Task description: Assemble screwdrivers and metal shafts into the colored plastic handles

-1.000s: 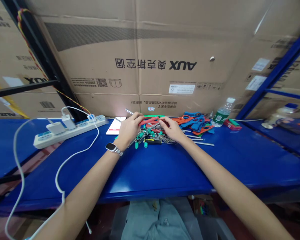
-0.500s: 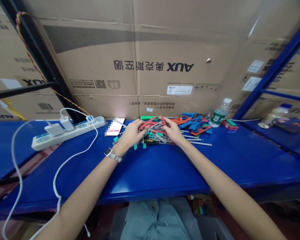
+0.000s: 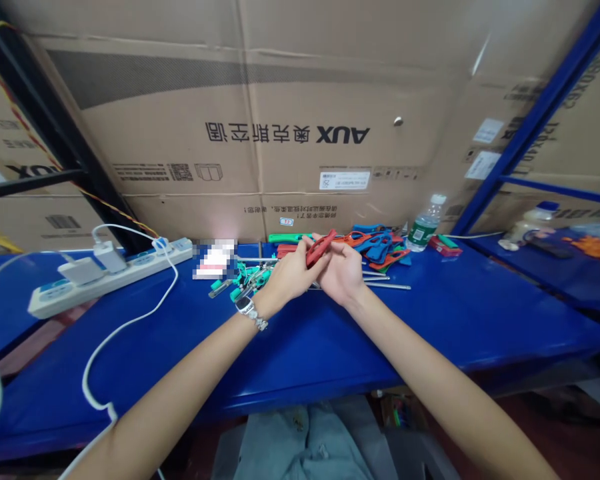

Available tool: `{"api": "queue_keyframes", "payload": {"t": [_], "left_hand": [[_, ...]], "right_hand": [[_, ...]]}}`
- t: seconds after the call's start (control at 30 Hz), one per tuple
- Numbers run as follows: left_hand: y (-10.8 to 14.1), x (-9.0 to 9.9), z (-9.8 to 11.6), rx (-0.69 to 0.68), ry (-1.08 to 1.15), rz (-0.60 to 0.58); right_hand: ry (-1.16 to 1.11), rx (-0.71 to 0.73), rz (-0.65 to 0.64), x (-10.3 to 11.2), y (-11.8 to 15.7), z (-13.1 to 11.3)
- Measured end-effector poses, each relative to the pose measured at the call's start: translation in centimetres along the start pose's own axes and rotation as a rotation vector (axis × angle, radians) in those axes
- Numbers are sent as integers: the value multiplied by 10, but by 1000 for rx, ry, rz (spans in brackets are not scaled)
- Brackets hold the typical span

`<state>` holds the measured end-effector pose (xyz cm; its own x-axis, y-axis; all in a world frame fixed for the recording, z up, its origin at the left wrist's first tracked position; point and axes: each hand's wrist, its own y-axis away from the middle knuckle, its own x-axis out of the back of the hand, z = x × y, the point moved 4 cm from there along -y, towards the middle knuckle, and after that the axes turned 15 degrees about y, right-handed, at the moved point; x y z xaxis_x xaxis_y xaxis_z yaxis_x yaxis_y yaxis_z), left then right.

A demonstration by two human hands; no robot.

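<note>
My left hand [image 3: 291,272] pinches a small bundle of red, narrow, flat-looking items [image 3: 321,248] above the desk; their exact kind cannot be made out. Pressed up against the other side of the bundle is my right hand [image 3: 344,272], palm turned up and fingers curled around its end. More red items [image 3: 286,251] lie behind my left hand. Beneath and to the left of it are metal compasses with green parts [image 3: 250,277]. Beyond my right hand sits a heap of blue and orange scissors [image 3: 377,243], with thin metal rods [image 3: 387,286] in front.
A phone [image 3: 215,260] and a white power strip [image 3: 110,277] with plugged-in chargers lie left on the blue desk [image 3: 300,353]. A water bottle [image 3: 425,225] and a small red box [image 3: 445,245] stand right. A large cardboard box [image 3: 290,87] walls off the back.
My hands, each holding red pieces apart before, have come together, and the red pieces now form one bundle. My right palm has turned upward. The view has shifted slightly right.
</note>
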<state>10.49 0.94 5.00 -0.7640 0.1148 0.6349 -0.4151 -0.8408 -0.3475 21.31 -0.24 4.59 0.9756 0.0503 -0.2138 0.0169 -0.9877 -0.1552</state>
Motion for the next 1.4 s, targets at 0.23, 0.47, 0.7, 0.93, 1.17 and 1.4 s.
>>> {"api": "queue_keyframes", "payload": {"t": [0.23, 0.47, 0.7, 0.93, 1.17, 1.4], "left_hand": [[-21, -2, 23, -149, -349, -100], [-48, -28, 37, -281, -383, -175], [-105, -66, 38, -322, -289, -146], [-160, -112, 36, -269, -356, -222], [-152, -118, 37, -263, -414, -238], [-104, -46, 27, -358, -287, -128]], "right_hand": [[178, -35, 118, 31, 10, 1], [138, -128, 375, 99, -9, -10], [-37, -171, 470, 158, -40, -37], [86, -88, 485, 185, -31, -26], [-25, -65, 499, 176, -7, -16], [317, 60, 327, 145, -14, -13]]}}
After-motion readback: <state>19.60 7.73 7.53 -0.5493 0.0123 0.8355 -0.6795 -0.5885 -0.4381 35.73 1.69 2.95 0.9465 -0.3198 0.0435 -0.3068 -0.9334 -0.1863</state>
